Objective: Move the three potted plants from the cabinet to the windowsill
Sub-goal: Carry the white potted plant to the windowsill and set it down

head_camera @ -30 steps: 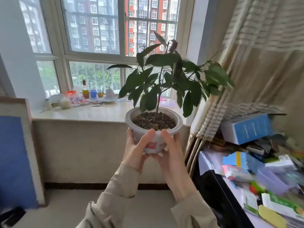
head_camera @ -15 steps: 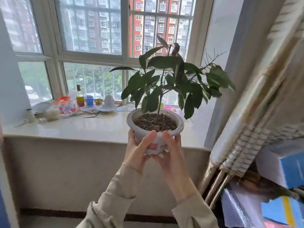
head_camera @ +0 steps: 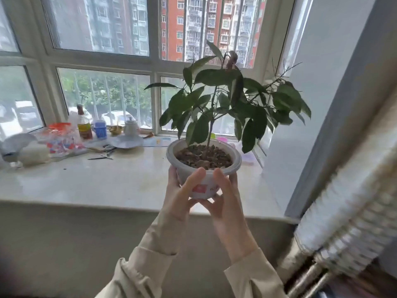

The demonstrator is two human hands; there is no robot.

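Observation:
A leafy green plant in a white plastic pot (head_camera: 204, 184) with brown soil is held in the air in front of the pale stone windowsill (head_camera: 111, 183). My left hand (head_camera: 180, 196) grips the pot's left side, thumb across its front. My right hand (head_camera: 225, 198) grips the right side, thumb on the front near a red label. The pot hangs over the sill's front right part, not touching it. The cabinet and any other potted plants are out of view.
Clutter fills the sill's back left: a sauce bottle (head_camera: 84, 123), a blue basket (head_camera: 100, 129), a white teapot on a plate (head_camera: 129, 137), a bagged orange-lidded jar (head_camera: 61, 138), white objects (head_camera: 25, 150), scissors (head_camera: 101, 157). A rolled bamboo blind (head_camera: 343, 222) leans at the right.
I have moved closer to the window with the pot held in both hands. The sill now fills the view, and the cluttered cabinet at the right has dropped out of frame.

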